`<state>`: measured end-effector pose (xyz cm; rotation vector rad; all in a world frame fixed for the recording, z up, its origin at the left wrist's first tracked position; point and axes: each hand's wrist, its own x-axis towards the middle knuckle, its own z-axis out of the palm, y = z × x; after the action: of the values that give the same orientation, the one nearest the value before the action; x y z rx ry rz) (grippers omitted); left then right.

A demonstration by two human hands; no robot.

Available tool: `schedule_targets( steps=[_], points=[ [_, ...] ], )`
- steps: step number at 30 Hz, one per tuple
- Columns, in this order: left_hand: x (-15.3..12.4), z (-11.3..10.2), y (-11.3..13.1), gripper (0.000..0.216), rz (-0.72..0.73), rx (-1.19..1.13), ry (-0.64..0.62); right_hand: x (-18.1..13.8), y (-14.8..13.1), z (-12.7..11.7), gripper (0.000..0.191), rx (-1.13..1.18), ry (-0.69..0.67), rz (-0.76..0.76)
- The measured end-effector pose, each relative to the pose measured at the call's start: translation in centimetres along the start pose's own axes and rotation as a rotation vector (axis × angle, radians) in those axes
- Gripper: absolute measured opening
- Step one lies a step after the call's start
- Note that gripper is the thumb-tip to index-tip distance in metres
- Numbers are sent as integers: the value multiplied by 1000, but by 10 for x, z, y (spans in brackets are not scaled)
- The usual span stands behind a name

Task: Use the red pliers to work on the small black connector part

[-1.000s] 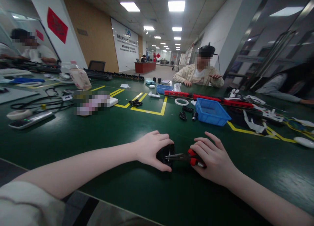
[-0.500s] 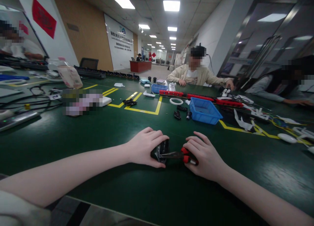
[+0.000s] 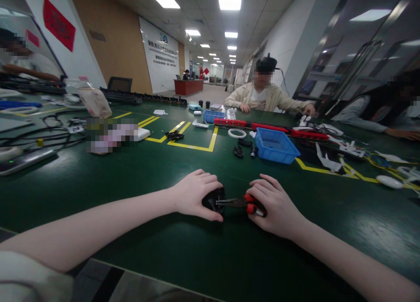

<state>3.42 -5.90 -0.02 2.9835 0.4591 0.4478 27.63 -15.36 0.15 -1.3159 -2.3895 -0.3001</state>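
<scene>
The left grip (image 3: 196, 195) holds a black part (image 3: 209, 200) over the desk (image 3: 157, 254); the right grip (image 3: 277, 209) holds pliers (image 3: 235, 202), their tips at this part. Plier work seems in hand; the next move probably needs steady holding.

left hand (image 3: 197, 195): grips black part (image 3: 210, 201); right hand (image 3: 276, 208): holds red-handled pliers (image 3: 235, 202); pliers: pointed at black part

Dk grn worktop (image 3: 131, 175) w/ ylw tape (image 3: 193, 147); on it: blue bin (image 3: 278, 155), wht ring (image 3: 236, 137) nr blk pcs (image 3: 238, 151), bottle (image 3: 95, 102) at L.
</scene>
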Motion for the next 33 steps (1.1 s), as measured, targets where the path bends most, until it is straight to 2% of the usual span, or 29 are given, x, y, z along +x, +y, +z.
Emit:
schedule_targets(
  steps=[12, 20, 33],
  points=[
    [-1, -4, 5, 78, -31, 66, 86, 0, 0, 0, 20, 54, -10, 38],
    [-1, -1, 0, 71, 11, 63, 38, 0, 0, -1, 21, 28, -5, 16],
    [-1, -1, -3, 78, 60, 90, 63, -1, -1, 1, 19, -12, 30, 6]
  ],
)
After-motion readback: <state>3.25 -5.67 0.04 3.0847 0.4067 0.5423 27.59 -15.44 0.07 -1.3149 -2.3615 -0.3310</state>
